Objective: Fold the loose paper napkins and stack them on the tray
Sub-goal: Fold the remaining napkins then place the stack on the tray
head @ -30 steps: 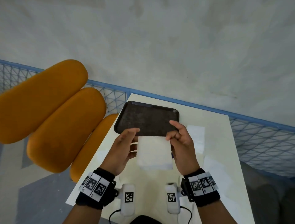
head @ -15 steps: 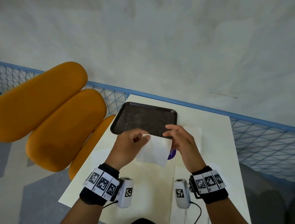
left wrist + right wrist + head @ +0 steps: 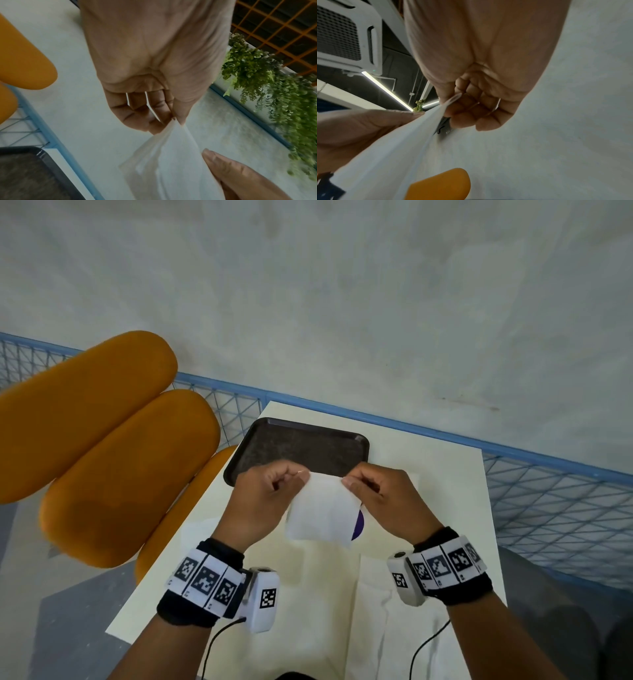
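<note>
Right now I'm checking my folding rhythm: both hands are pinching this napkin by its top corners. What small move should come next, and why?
Probably lower the napkin onto the tray just beyond it. The left hand and right hand pinch its top corners, it hangs off the table, and the tray holds nothing.

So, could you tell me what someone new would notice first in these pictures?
First, the white napkin held up over the pale table, its top corners pinched by the left hand and the right hand. Just beyond it lies the dark tray, with nothing on it. To the left, big orange cushions stand out against the grey floor.
</note>
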Available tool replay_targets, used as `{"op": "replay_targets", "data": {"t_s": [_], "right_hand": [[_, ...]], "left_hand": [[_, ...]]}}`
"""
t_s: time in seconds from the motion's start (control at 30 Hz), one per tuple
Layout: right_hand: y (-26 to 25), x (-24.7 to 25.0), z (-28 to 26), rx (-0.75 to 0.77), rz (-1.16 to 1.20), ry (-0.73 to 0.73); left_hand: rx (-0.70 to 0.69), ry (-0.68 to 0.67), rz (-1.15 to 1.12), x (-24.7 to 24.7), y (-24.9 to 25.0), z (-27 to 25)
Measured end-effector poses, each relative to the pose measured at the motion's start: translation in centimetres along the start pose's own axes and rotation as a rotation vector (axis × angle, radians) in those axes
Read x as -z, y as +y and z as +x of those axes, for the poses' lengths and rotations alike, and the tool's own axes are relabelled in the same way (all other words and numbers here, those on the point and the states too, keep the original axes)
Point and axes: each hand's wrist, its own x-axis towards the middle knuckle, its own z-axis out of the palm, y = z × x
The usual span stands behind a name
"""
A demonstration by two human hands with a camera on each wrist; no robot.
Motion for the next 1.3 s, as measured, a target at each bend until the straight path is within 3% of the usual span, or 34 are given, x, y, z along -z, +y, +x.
{"op": "replay_targets", "data": {"t_s": [0.27, 0.4, 0.5, 0.67, 0.83, 1.0, 1.13, 1.3], "right_hand": [[0.1, -2.7, -1.0, -0.192, 0.309, 0.333], [0.3, -5.2, -1.4, -0.231, 0.260, 0.402], [0.4, -6.3, -1.4, -0.268, 0.247, 0.462], [1.3, -7.0, -1.7, -0.237, 0.140, 0.502], [2.7, -7.2, -1.7, -0.225, 0.063, 0.549], [2.3, -7.5, -1.8, -0.098, -0.018, 0.559], [4.0, -8.0, -1.7, -0.252, 0.041, 0.546], [4.4, -8.1, -1.9, -0.355, 0.165, 0.414]], "left_hand": [[0.160, 0.052, -0.263, -2.0, 0.4, -0.5], [0.237, 0.157, -0.359, -3.8, 0.6, -0.8], [0.345, 0.148, -0.372, -5.8, 0.7, -1.7], [0.366, 0.193, -0.341, -7.3, 0.0, -2.3], [0.243, 0.215, -0.250, -7.8, 0.0, -2.1], [0.273, 0.197, -0.145, -8.2, -1.3, -1.9], [0.201, 0.213, -0.115, -8.5, -1.1, -1.9], [0.276, 0.216, -0.088, -9.0, -2.5, -1.6]]}}
